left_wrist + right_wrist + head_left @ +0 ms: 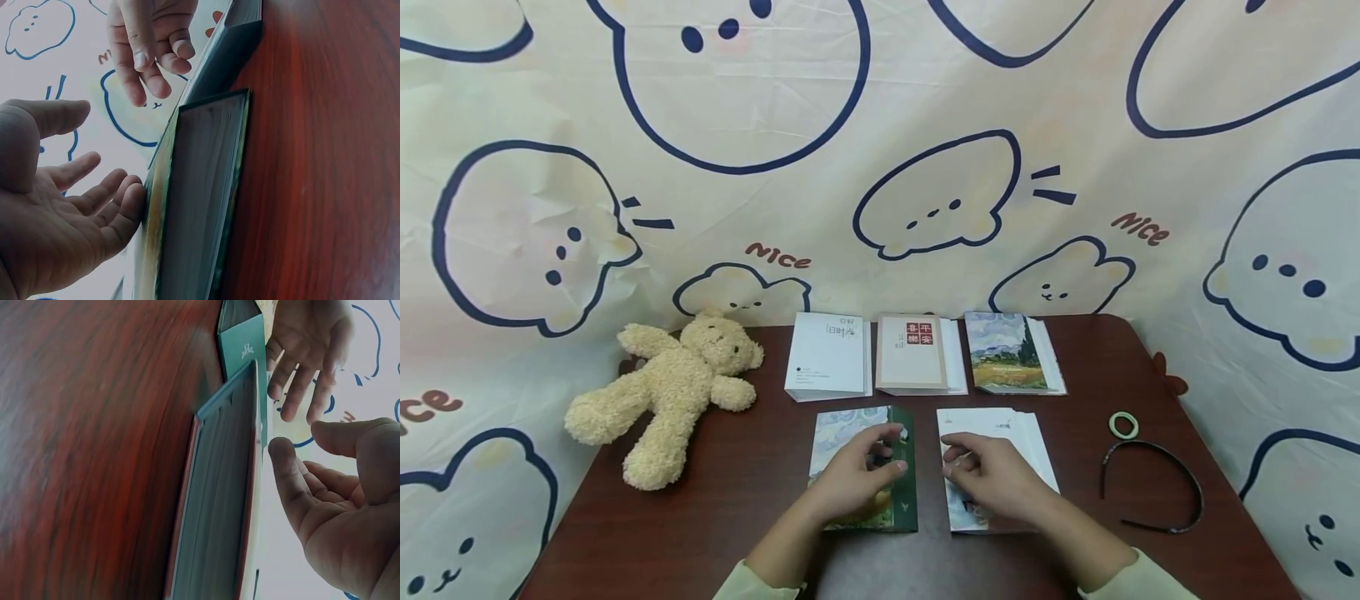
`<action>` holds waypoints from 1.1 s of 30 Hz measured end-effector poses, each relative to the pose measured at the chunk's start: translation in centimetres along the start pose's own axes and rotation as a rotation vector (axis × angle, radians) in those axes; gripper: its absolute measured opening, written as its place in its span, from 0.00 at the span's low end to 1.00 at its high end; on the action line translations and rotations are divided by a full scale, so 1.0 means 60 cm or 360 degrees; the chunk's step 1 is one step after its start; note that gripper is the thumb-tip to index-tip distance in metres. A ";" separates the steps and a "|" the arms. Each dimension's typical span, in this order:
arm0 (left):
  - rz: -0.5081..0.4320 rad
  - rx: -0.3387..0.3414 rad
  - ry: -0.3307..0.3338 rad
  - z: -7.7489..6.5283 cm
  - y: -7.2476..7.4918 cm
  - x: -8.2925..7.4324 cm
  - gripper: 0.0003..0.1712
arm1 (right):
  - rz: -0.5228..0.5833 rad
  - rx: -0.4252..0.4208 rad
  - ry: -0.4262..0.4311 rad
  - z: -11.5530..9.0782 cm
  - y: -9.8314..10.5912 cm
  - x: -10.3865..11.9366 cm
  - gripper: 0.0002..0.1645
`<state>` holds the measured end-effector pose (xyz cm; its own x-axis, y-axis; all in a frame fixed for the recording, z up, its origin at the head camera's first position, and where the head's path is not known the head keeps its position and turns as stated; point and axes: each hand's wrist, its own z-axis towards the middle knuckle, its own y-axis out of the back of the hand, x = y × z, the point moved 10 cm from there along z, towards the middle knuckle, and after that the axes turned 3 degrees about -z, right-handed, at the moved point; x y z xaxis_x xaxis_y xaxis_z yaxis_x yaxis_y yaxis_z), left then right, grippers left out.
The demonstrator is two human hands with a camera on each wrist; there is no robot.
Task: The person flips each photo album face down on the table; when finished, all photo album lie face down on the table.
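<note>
My left hand (857, 471) hovers over a book with a painted cover and green spine (904, 492), its fingers loosely bent and holding nothing. In the left wrist view, the fingertips come right at the edge of that book's cover (159, 206). Over a white-covered book (1030, 442) is my right hand (1000, 475), relaxed, with thumb and fingers apart. The right wrist view shows the page edges of this book (222, 487) beside the hand. Both books lie side by side on the brown table, partly hidden by the hands.
Behind them stand a white book (826, 358), a beige book with red characters (910, 362) and a landscape-covered book (1007, 354). A teddy bear (681, 387) lies at left. To the right are a pale green ring (1123, 414) and a black headband (1197, 492).
</note>
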<state>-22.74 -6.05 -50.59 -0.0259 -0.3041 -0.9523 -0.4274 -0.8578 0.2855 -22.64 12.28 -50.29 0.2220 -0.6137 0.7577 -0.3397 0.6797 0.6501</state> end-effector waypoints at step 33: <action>-0.0163 0.0077 0.0114 0.026 -0.105 -0.001 0.42 | -0.0235 -0.0241 -0.0147 -0.047 0.096 -0.080 0.26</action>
<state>-21.43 0.00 -52.52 0.0842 -0.2461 -0.9656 -0.4674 -0.8656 0.1798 -23.11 20.27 -50.04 0.1724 -0.7405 0.6495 -0.1673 0.6278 0.7602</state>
